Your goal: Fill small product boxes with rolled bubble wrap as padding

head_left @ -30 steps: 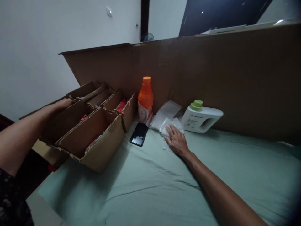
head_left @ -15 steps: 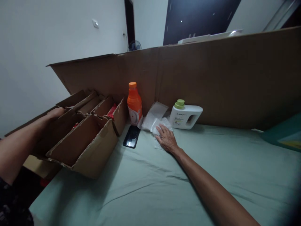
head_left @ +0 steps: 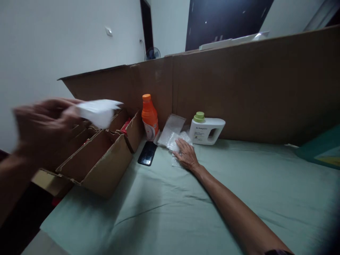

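Head view: my two hands, one packet, plastic bags.
My left hand (head_left: 39, 124), blurred, grips a white packet (head_left: 98, 110) above the cardboard boxes (head_left: 106, 166); my right hand (head_left: 186, 156) lies flat, released, on clear plastic bags (head_left: 176, 140) beside the phone (head_left: 147, 154).

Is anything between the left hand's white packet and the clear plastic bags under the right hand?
Yes. The left hand holds the white packet raised over the cardboard boxes. Between it and the clear plastic bags under the right hand stand the orange bottle and a box wall; the black phone lies flat.
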{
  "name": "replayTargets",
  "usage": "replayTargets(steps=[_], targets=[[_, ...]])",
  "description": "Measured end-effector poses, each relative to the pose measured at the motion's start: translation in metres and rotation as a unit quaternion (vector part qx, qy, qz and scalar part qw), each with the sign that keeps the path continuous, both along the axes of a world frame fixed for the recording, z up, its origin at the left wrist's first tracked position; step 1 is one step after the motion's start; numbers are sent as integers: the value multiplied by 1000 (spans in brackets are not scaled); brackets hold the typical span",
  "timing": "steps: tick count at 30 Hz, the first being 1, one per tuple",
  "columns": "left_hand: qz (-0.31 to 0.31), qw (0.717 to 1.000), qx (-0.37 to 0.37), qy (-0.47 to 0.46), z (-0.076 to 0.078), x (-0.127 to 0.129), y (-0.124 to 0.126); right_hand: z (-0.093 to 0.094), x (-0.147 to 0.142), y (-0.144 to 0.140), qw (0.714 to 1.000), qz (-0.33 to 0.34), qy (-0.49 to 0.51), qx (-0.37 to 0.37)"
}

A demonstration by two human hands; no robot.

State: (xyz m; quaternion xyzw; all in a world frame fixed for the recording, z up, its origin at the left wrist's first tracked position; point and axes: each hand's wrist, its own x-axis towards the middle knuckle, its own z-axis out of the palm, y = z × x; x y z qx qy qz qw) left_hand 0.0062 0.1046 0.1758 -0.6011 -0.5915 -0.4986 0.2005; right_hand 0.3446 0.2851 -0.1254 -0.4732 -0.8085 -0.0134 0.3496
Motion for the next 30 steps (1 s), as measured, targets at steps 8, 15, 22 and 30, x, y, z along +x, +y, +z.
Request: replayTargets(steps=[8,15,22,30], targets=[[-174,949,-199,172,-81,160,119,50,58,-31,972,-96,184,109],[-233,886,-318,244,-164,170,124,45,18,-14,999,-31,-32,-23],[-66,934,-284,208,-44,17,130,3,-13,4,995,-22,-80,-49],[128,904,-403,68,-20,-142,184,-12,-6,10,991,-43,-124,12]])
